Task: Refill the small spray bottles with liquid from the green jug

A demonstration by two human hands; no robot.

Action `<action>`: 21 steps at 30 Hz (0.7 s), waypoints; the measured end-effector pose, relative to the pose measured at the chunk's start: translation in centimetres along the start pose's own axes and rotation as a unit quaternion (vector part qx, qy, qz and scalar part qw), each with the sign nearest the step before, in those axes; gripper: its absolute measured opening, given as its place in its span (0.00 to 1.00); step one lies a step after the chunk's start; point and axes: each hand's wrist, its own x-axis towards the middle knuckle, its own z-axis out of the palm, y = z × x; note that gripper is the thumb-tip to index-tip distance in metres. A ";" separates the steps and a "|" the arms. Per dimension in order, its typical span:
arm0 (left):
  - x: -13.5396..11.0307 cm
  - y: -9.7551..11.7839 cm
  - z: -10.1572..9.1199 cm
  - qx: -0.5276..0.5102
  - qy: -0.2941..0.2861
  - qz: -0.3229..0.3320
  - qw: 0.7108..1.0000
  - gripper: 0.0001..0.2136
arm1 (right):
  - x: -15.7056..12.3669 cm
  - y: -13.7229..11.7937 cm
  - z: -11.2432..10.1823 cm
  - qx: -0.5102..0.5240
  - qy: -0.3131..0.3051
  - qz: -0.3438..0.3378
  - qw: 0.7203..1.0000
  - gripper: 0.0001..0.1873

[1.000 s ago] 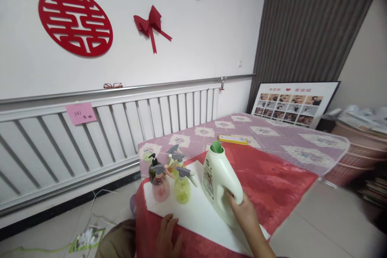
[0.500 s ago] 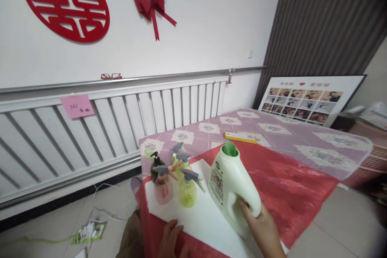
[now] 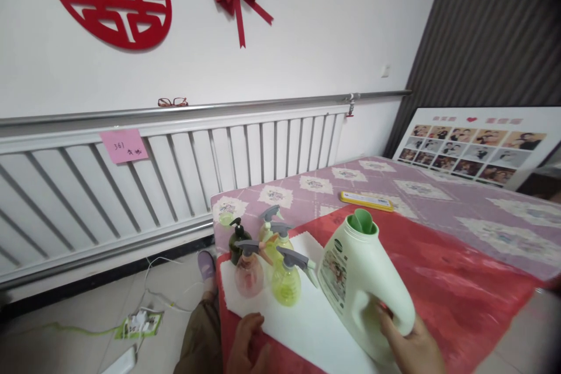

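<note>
My right hand [image 3: 412, 345] grips the handle of a large pale-green detergent jug [image 3: 362, 280] with an open green spout, which stands tilted on a white board [image 3: 307, 327]. My left hand [image 3: 248, 345] rests on the board's near edge with fingers curled and nothing in them. Just beyond my left hand stands a cluster of small spray bottles: a pink one [image 3: 248, 272], a yellow-green one [image 3: 286, 280], a dark pump bottle [image 3: 237, 239] and others behind.
The board lies on a red cloth [image 3: 438, 280] over a purple patterned bedspread [image 3: 438, 198]. A yellow flat case [image 3: 367, 201] lies farther back. A white radiator [image 3: 175, 169] lines the wall, with glasses [image 3: 172, 102] on top. A framed photo collage [image 3: 477, 143] leans at the right. Cables and a leaflet [image 3: 140, 322] litter the floor.
The view has shifted left and down, so everything sits further right in frame. My right hand keeps its grip on the jug handle; my left hand stays at the board's edge.
</note>
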 end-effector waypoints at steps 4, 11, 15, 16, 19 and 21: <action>2.9 1.4 -2.7 -0.017 0.016 -0.065 0.998 0.21 | -0.2 -1.2 -0.4 -0.041 0.003 0.015 0.999 0.32; 8.7 -0.1 -5.2 0.016 0.130 -0.038 0.991 0.25 | -0.3 -2.3 -0.8 -0.036 0.000 0.011 0.999 0.28; 10.9 -1.9 -5.5 0.066 0.122 0.007 0.990 0.26 | -0.3 -2.1 -0.9 -0.049 -0.002 0.016 0.999 0.28; 11.5 -2.1 -5.6 0.075 0.124 0.004 0.989 0.25 | -0.3 -2.1 -0.9 -0.047 0.001 0.014 0.999 0.27; 13.7 -2.4 -6.2 0.093 0.130 -0.011 0.987 0.26 | -0.3 -2.0 -0.9 -0.023 0.011 0.000 1.000 0.24; 15.3 -2.4 -6.6 0.108 0.121 -0.017 0.987 0.27 | -0.3 -2.1 -1.0 -0.017 0.012 0.003 1.000 0.24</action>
